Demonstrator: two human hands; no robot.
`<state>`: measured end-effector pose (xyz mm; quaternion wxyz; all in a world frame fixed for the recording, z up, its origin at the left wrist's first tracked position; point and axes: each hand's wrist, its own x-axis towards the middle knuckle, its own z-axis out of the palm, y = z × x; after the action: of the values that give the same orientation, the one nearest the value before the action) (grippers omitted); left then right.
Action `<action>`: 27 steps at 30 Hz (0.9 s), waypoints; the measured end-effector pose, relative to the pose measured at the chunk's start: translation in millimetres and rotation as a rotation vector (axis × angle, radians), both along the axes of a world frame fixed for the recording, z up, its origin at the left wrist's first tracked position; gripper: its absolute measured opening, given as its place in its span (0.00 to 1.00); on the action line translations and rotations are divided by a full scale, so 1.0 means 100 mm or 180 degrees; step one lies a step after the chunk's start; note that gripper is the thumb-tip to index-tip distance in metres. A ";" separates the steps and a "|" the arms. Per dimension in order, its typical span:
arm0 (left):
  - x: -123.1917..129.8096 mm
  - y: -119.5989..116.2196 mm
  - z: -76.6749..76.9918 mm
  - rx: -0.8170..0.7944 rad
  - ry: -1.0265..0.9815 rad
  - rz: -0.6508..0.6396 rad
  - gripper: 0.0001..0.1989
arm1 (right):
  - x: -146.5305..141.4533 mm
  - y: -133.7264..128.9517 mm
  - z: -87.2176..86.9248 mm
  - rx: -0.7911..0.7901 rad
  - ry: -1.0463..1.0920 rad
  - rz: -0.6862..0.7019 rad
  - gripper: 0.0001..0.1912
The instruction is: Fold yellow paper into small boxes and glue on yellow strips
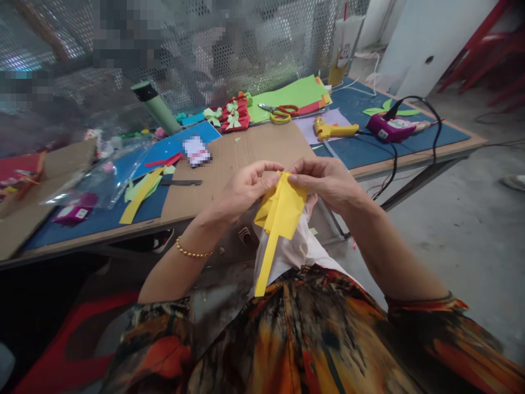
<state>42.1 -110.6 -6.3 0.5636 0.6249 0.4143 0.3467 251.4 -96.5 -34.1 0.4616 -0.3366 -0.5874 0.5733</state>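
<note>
Between my two hands, over my lap at the table's front edge, hangs a folded piece of yellow paper [289,210] with a long narrow strip trailing down from it. My left hand [256,183] pinches its upper left edge between thumb and fingers. On the upper right, my right hand [324,180] grips the same paper, thumb in front. The fingers behind the paper are partly hidden. A loose yellow strip [141,196] lies on green paper scraps to the left, with a dark flat blade-like strip [181,183] beside it.
Brown cardboard [262,145] covers the table's middle. Behind it lie scissors [281,113], red bows [235,115] and green sheets [287,98]. A yellow glue gun [334,129] and a purple power box [391,127] with a hanging cable stand right. A green tumbler [156,106] leans at the back left.
</note>
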 end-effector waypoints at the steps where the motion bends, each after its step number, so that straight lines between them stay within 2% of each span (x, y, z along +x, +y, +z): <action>1: 0.00 0.00 -0.01 -0.0017 -0.0016 0.0045 0.21 | 0.00 0.01 -0.01 0.0018 -0.0002 -0.0050 0.25; 5: 0.00 0.01 -0.05 0.0055 -0.0024 0.0222 0.21 | 0.01 0.03 -0.02 0.0063 -0.0033 -0.0080 0.25; 8: 0.01 0.04 -0.01 0.0116 0.0140 0.0283 0.21 | 0.03 0.05 -0.01 0.0079 -0.0107 0.0055 0.26; 10: 0.03 0.08 0.05 0.0137 0.0424 0.0166 0.20 | 0.03 0.08 0.02 0.0100 -0.0211 0.0308 0.25; 13: 0.05 0.17 0.12 0.0020 0.0861 -0.0274 0.13 | 0.00 0.17 0.09 0.0143 -0.0385 0.0704 0.23; 16: 0.06 0.24 0.12 -0.0143 0.0992 -0.0381 0.06 | -0.06 0.29 0.16 0.0098 -0.0666 0.0730 0.19; 19: 0.04 0.27 0.04 -0.0212 0.0839 0.0026 0.04 | -0.06 0.37 0.17 0.0435 -0.0994 0.0267 0.17; 21: 0.01 0.29 -0.02 -0.0101 0.0642 0.0483 0.05 | -0.01 0.35 0.11 0.0964 -0.1055 -0.0377 0.16; 23: -0.03 0.29 -0.07 0.0220 0.0465 0.1025 0.07 | 0.07 0.24 0.01 0.1320 -0.0998 -0.1049 0.17; 25: -0.06 0.29 -0.09 0.0588 0.0370 0.1462 0.08 | 0.16 0.08 -0.13 0.1188 -0.0910 -0.1409 0.21; 27: -0.08 0.27 -0.10 0.0827 0.0318 0.1716 0.09 | 0.20 -0.08 -0.26 0.0807 -0.0798 -0.1181 0.28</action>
<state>34.5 -83.8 -16.1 0.3456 0.5756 0.5446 0.5027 271.6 -104.7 -60.5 0.5208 -0.4465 -0.6355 0.3543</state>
